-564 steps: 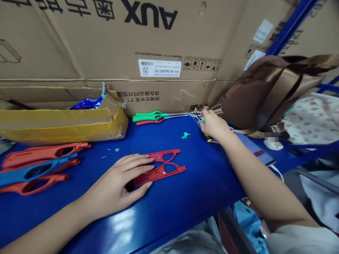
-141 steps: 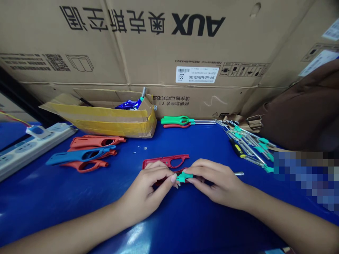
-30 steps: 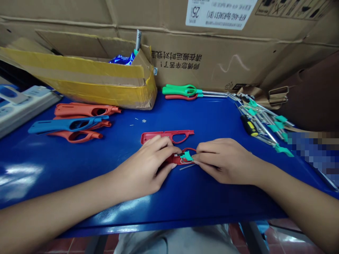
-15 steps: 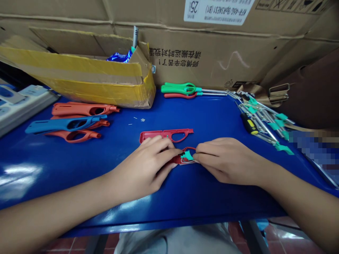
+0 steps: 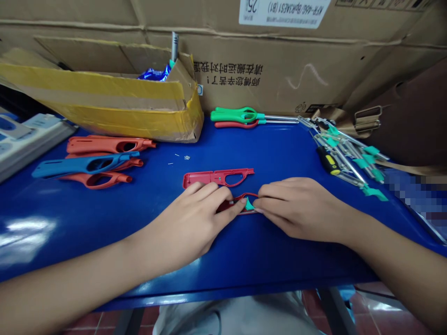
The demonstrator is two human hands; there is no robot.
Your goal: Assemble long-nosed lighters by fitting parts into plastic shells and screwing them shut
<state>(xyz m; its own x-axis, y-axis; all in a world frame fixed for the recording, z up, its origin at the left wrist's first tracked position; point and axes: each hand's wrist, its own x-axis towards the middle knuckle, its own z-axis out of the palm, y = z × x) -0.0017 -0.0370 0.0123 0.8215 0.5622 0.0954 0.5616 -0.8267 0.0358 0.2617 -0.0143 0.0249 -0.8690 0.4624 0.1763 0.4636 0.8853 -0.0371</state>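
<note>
Both hands meet over a red lighter half-shell low in the middle of the table. My left hand is closed around its left part, with the thumb and a finger pressing by a teal trigger piece inside it. My right hand pinches the shell's right end with its fingers together. Most of the shell is hidden under the hands. Just behind lies the other red half-shell, its hollow side up, close to my left knuckles.
Orange casings and a blue casing lie at left beside a power strip. Tiny white pins are behind the hands. A taped carton, green lighter, metal lighter rods and a screwdriver stand or lie farther back.
My left thumb has moved up and right onto the teal piece, covering more of it and the thin wires. The right hand keeps its grip. The view has shifted slightly.
</note>
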